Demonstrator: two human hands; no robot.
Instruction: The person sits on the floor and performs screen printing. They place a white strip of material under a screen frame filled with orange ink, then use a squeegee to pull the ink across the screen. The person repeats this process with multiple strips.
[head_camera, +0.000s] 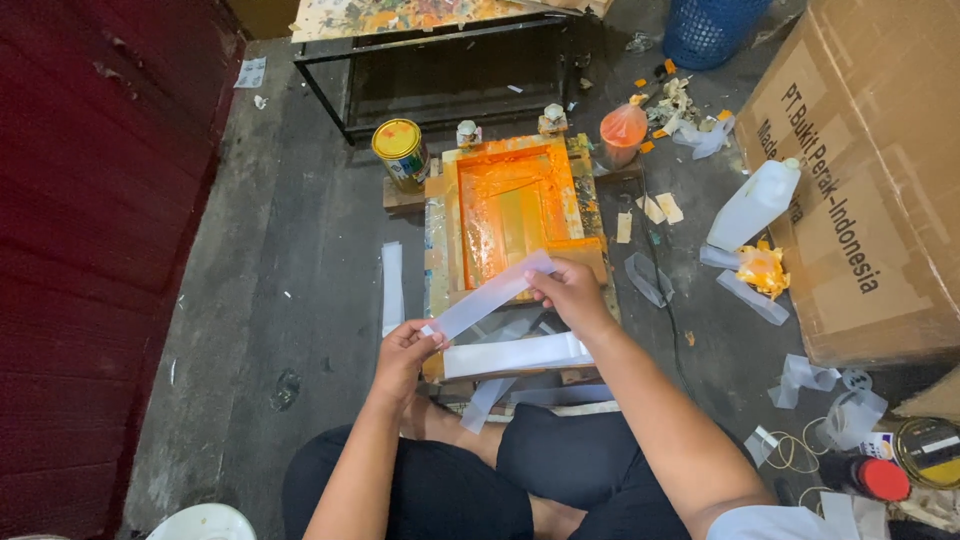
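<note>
1. I hold one pale translucent strip (487, 294) between both hands, above the near edge of the orange-stained printing frame (512, 205) that lies on the floor.
2. My left hand (405, 352) pinches the strip's lower end; its fingers (432, 338) are closed narrow on that end.
3. My right hand (572, 292) pinches the upper end, thumb and fingers closed on it in the same way.
4. The strip's long axis runs diagonally, from low on my left to high on my right, so the right-hand end lies farther from my body and nearer the frame.
5. Both hands touch the strip; neither is nearer, as each holds one end.
6. A stack of similar white strips (515, 354) lies just below the held strip, between my hands and my knees.
7. A yellow-lidded tin (400, 151) stands left of the frame, and a white plastic jug (754, 204) lies well to its right.
</note>
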